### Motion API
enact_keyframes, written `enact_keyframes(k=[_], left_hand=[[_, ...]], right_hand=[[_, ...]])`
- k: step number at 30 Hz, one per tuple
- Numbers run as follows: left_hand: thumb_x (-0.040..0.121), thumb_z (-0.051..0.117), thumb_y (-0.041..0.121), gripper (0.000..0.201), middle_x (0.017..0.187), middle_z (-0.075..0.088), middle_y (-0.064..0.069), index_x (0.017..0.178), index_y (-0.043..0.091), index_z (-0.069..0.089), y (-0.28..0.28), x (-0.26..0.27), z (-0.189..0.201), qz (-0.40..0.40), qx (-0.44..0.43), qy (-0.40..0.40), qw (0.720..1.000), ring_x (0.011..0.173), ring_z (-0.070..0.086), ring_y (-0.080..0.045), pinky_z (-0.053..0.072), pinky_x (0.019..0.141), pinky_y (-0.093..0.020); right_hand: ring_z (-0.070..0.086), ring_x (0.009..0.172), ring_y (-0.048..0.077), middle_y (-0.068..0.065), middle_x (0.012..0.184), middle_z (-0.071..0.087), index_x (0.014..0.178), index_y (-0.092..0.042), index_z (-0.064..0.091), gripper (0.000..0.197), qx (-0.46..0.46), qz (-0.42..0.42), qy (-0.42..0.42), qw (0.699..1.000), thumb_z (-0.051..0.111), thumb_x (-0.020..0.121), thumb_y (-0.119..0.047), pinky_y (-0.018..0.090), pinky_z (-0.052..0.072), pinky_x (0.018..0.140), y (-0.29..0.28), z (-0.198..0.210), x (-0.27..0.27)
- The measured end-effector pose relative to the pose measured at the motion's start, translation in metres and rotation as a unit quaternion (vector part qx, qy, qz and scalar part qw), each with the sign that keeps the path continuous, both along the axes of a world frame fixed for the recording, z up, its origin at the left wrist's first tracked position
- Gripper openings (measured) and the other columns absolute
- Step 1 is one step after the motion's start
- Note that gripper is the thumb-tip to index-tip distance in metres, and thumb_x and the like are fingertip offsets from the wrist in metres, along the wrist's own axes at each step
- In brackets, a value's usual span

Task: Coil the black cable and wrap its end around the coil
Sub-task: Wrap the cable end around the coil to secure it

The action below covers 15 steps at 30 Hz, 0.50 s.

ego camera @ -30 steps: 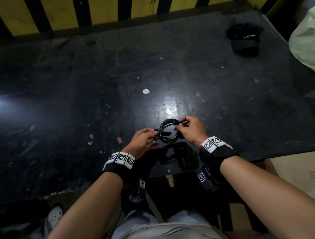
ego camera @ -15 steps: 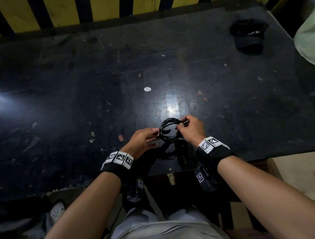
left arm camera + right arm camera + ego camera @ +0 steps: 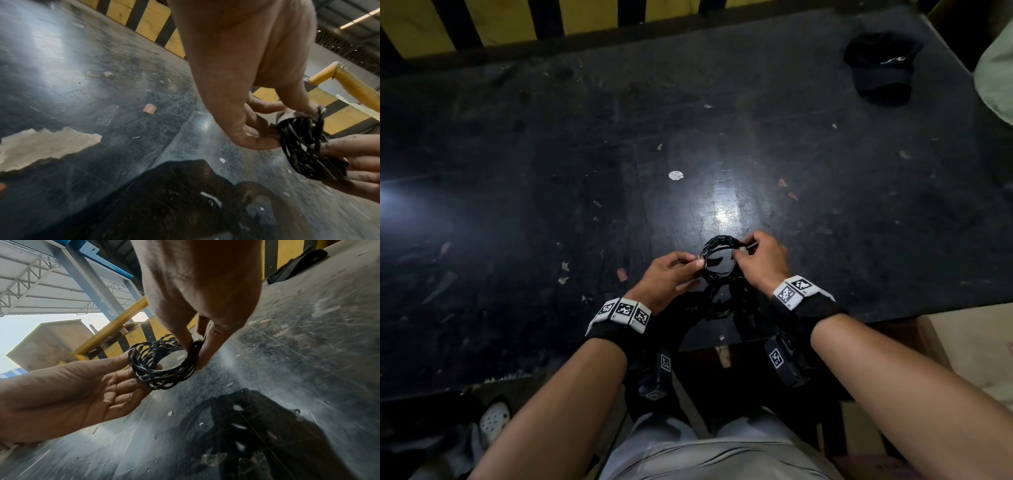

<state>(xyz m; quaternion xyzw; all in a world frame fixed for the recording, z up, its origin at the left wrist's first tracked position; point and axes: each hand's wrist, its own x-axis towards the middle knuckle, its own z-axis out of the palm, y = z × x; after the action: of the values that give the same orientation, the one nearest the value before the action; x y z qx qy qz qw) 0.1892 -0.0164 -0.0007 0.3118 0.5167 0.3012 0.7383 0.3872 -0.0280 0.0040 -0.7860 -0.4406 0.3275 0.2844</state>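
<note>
The black cable is wound into a small ring-shaped coil (image 3: 717, 242), held just above the dark table (image 3: 551, 178) near its front edge. My left hand (image 3: 697, 265) pinches the coil's left side between thumb and fingers. My right hand (image 3: 738, 255) pinches the right side. In the left wrist view the coil (image 3: 304, 146) sits between my left fingertips (image 3: 265, 144) and the right hand's fingers (image 3: 357, 154). In the right wrist view my thumb and forefinger (image 3: 207, 350) clamp the bundled strands (image 3: 160, 378), and the left hand (image 3: 82, 394) supports them from the other side.
A black cap (image 3: 880, 65) lies at the table's far right corner. A yellow and black striped barrier (image 3: 517, 17) runs along the far edge. Paper scraps and chipped paint dot the scratched top. A white shoe (image 3: 493, 419) shows below the table's front left.
Both hands keep hold of the coil in about the same spot above the table. Only the fingers shift slightly on it.
</note>
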Motion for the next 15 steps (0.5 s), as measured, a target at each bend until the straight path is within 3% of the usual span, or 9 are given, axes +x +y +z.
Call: enact_keyframes(k=[4, 8, 12, 15], left_hand=[[0.081, 0.075, 0.017, 0.019, 0.091, 0.075, -0.005, 0.097, 0.01, 0.067, 0.001, -0.003, 0.0, -0.019, 0.002, -0.022, 1.0, 0.083, 0.073, -0.014, 0.06, 0.08, -0.025], [0.09, 0.068, -0.002, 0.018, 0.082, 0.075, -0.004, 0.102, 0.01, 0.062, 0.0, -0.007, 0.003, -0.016, 0.015, -0.044, 0.999, 0.068, 0.073, -0.011, 0.061, 0.065, -0.023], [0.091, 0.067, 0.001, 0.036, 0.098, 0.077, -0.013, 0.126, 0.008, 0.062, -0.001, -0.012, 0.005, -0.048, 0.027, -0.059, 0.997, 0.08, 0.075, -0.016, 0.06, 0.071, -0.025], [0.091, 0.067, -0.002, 0.023, 0.098, 0.076, -0.015, 0.112, 0.005, 0.068, 0.0, -0.011, 0.003, -0.023, 0.037, -0.047, 0.998, 0.083, 0.076, -0.019, 0.062, 0.076, -0.027]], right_hand=[[0.068, 0.083, 0.019, 0.002, 0.093, 0.074, 0.096, -0.014, 0.07, 0.014, -0.004, 0.001, -0.001, 1.0, 0.075, 0.084, -0.019, 0.026, 0.054, 0.076, 0.001, 0.0, 0.0], [0.069, 0.087, 0.021, 0.002, 0.095, 0.073, 0.097, -0.016, 0.069, 0.018, -0.014, 0.022, 0.006, 1.0, 0.077, 0.083, -0.023, 0.036, 0.059, 0.083, 0.0, 0.002, 0.0], [0.073, 0.074, 0.02, 0.001, 0.084, 0.073, 0.104, -0.025, 0.06, 0.026, -0.007, 0.049, 0.034, 0.998, 0.078, 0.085, -0.022, 0.042, 0.064, 0.071, -0.005, 0.008, -0.001], [0.073, 0.072, 0.021, 0.001, 0.083, 0.073, 0.104, -0.03, 0.057, 0.029, 0.014, 0.064, 0.043, 0.997, 0.078, 0.085, -0.02, 0.044, 0.064, 0.068, -0.007, 0.011, -0.001]])
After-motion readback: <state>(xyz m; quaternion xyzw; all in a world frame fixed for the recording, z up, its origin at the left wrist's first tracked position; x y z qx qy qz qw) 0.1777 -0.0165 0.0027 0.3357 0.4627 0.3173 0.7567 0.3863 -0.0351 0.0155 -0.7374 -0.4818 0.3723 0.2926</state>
